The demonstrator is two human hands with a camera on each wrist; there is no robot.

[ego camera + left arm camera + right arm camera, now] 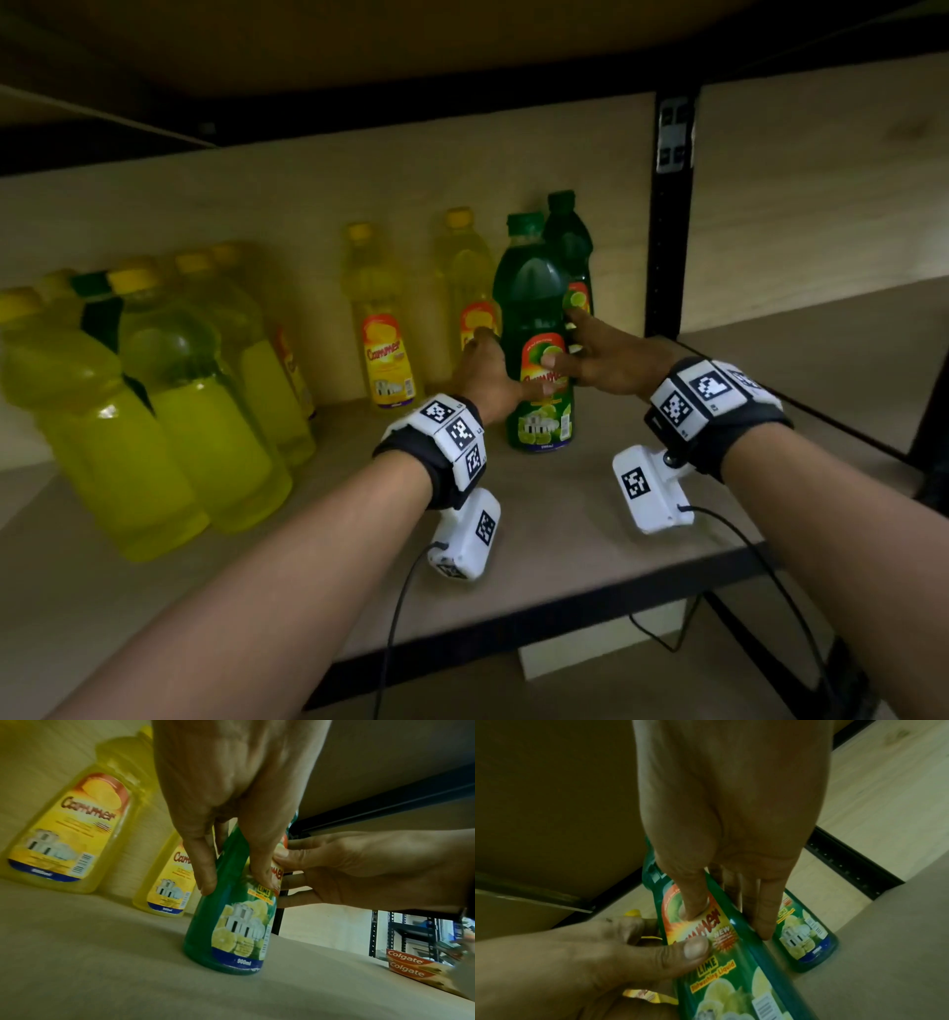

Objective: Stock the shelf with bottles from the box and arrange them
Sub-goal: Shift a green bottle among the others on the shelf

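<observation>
Both bare forearms are reaching forward over the front edge of the pale wooden shelf board (pixel 580 519), each wearing a black wrist strap with white marker blocks. The left hand (pixel 488 377) is coming in from 7 o'clock and the right hand (pixel 603 360) from 4 o'clock, meeting on the tall green plastic lime dishwashing bottle (pixel 536 334) that is standing upright on the board. The left grip is clamped on its body: thumb (pixel 259 870) pressing the label, fingers curling round the left side. The right grip is also closing on it, thumb (pixel 693 902) on the label's round lime picture, fingers lying straight down the right flank. Just behind, at 1 o'clock, a second green bottle (pixel 567 246) is standing. At 11 o'clock two yellow lemon bottles (pixel 382 329) are standing against the back panel. Far off at 9 o'clock, a blurred cluster of yellow bottles (pixel 169 390) is crowding the shelf.
</observation>
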